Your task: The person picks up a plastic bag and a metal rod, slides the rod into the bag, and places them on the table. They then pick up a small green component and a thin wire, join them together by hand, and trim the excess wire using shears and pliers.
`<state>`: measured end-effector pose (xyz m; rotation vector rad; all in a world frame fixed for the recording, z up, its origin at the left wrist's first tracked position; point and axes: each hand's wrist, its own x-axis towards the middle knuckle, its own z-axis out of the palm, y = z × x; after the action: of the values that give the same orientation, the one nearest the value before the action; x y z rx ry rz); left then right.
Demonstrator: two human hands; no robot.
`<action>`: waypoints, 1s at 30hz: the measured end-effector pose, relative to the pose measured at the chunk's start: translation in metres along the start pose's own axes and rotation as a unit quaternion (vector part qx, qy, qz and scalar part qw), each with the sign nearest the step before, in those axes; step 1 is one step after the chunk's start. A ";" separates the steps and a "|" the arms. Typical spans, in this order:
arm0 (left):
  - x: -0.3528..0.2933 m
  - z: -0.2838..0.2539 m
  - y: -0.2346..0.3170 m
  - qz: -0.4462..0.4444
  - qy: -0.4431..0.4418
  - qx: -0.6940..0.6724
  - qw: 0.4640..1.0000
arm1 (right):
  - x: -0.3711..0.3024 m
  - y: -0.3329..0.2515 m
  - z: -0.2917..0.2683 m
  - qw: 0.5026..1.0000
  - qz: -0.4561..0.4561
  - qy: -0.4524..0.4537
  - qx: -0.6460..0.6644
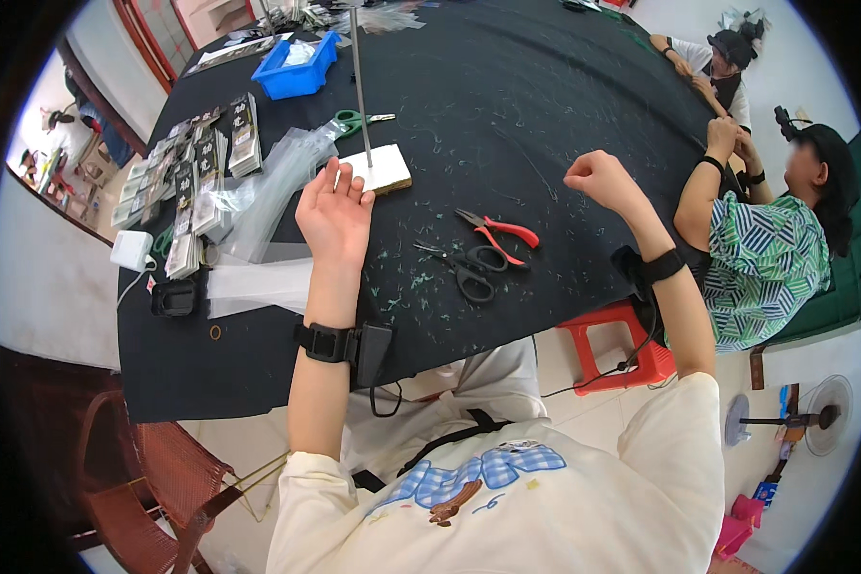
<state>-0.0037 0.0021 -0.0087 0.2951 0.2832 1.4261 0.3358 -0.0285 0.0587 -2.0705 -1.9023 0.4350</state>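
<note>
My left hand [336, 215] is palm up with its fingers loosely apart, and nothing shows in it. It is beside a white block [388, 168] with a thin upright metal rod [361, 86]. Over the cloth to the right, my right hand [607, 182] is closed, the fingertips drawn together; whatever they may hold is too small or hidden. Between the hands lie black-handled scissors [473, 272] and red-handled pliers [496, 232], among green scraps. Clear plastic sleeves [279, 187] and a flat translucent sheet [258, 281] lie left of my left hand.
Stacks of printed cards [243, 134], green-handled scissors [352, 122] and a blue bin [297, 69] are on the black cloth [507, 115]. A black tray [174, 298] and white adapter [132, 250] sit near the left edge. Two people work at right; a red stool [605, 373] stands below.
</note>
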 end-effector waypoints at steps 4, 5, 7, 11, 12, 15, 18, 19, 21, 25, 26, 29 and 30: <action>-0.002 -0.003 0.001 -0.009 -0.023 -0.007 1.000 | 0.012 0.018 0.008 0.999 0.027 -0.020 0.002; -0.002 -0.004 0.002 -0.010 -0.035 -0.012 0.999 | 0.013 0.020 0.008 0.999 0.029 -0.018 0.005; -0.003 -0.005 0.003 -0.012 -0.041 -0.014 0.999 | 0.013 0.023 0.005 0.998 0.061 -0.022 -0.008; -0.007 0.002 0.001 -0.018 -0.065 -0.021 0.998 | 0.006 0.042 0.006 0.997 0.065 -0.005 -0.030; -0.008 0.006 0.000 -0.019 -0.067 -0.021 0.997 | 0.004 0.047 0.007 0.997 0.067 -0.006 -0.029; -0.012 0.012 -0.002 -0.026 -0.101 -0.019 0.994 | -0.006 0.048 0.006 0.995 0.096 -0.016 -0.006; -0.016 0.018 -0.003 -0.023 -0.112 -0.014 0.993 | -0.012 0.050 0.006 0.993 0.115 -0.020 0.019; -0.018 0.020 -0.003 -0.025 -0.111 -0.016 0.993 | -0.013 0.054 0.011 0.995 0.098 -0.010 0.025; -0.021 0.024 -0.003 -0.031 -0.131 -0.014 0.991 | -0.015 0.058 0.018 0.996 0.080 0.011 0.039; -0.025 0.033 -0.008 -0.039 -0.143 -0.009 0.989 | -0.015 0.061 0.019 0.993 0.090 0.008 0.079; -0.025 0.034 -0.009 -0.042 -0.143 -0.012 0.989 | -0.015 0.060 0.019 0.993 0.093 0.008 0.076; -0.030 0.039 -0.010 -0.034 -0.131 0.004 0.991 | -0.014 0.058 0.021 0.996 0.048 -0.003 0.070; -0.031 0.041 -0.010 -0.036 -0.131 0.002 0.991 | -0.015 0.057 0.022 0.996 0.050 -0.003 0.068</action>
<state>0.0164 -0.0314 0.0259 0.4660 0.0820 1.2984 0.3770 -0.0483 0.0150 -2.0831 -1.7247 0.5773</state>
